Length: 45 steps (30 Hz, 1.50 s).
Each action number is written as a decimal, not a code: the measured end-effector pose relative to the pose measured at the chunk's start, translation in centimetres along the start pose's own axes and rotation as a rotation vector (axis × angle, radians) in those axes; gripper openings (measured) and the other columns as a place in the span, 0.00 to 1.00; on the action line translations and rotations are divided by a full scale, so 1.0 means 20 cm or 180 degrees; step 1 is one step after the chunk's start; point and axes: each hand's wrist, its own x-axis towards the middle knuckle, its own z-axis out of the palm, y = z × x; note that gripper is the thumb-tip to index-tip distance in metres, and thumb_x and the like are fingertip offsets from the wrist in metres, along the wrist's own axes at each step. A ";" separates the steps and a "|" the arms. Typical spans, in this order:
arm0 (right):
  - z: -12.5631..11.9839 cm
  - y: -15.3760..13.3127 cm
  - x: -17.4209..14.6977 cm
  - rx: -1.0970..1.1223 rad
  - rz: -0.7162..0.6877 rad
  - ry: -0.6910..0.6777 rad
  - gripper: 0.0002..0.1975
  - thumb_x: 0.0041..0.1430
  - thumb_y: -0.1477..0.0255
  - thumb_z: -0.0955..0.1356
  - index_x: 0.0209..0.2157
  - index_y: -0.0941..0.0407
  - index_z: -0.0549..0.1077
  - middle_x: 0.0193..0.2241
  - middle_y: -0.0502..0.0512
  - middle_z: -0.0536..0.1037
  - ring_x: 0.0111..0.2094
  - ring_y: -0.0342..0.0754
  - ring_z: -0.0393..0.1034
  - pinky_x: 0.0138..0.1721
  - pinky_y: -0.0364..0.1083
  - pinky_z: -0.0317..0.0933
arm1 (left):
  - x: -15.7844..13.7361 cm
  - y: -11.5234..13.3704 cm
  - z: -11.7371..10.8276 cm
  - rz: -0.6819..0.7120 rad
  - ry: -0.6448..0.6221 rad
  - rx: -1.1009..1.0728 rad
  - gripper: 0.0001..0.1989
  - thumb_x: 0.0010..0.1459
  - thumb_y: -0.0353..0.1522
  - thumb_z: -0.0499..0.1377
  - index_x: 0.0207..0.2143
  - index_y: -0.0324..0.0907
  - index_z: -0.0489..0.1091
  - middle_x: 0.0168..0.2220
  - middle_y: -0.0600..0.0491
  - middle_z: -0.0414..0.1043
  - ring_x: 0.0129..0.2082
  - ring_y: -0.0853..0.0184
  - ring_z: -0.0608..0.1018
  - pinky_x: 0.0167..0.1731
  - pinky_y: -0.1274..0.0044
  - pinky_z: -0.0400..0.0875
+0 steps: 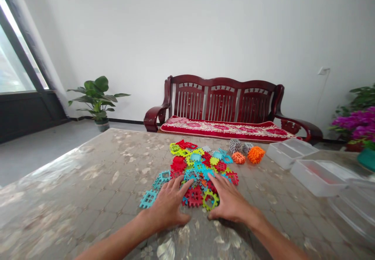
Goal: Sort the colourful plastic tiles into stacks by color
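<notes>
Evidently the pale wall [140,37] takes up most of the background, and below it spreads the table [96,186], under a patterned, shiny cover. A dark red wooden bench [221,102] stands beyond the tabletop's far edge, a red floral pad [222,129] along its seat. Past the far left corner, a leafy potted plant [98,98] stands on the floor; purple flowers [356,121] show on the right.

Toward the tabletop's right side sit clear plastic boxes, one nearer [318,182] with something reddish inside, one farther [281,154]. The heap of toy pieces [195,166], red, blue and lime, lies loose across the middle, reaching toward the far edge. The left hand [171,201] and right hand [227,197] flank its near end, palms facing inward, thumbs and fingers spread wide; whether the fingertips press on the pieces I cannot tell.

Between heap and boxes, toward the far edge, rest a big orange ball [256,155], a smaller orange one [238,158] and two grey ones. Smallest, a teal square [149,198] lies just left of the left hand.
</notes>
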 end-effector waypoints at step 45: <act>-0.14 -0.11 0.47 0.3059 -0.0295 0.0459 0.25 0.39 0.70 0.75 0.44 0.56 0.75 0.36 0.51 0.81 0.37 0.51 0.75 0.43 0.49 0.68 | 0.46 0.06 -0.11 -0.0412 0.0663 -0.0480 0.19 0.49 0.31 0.60 0.46 0.45 0.67 0.45 0.48 0.73 0.42 0.60 0.77 0.42 0.72 0.70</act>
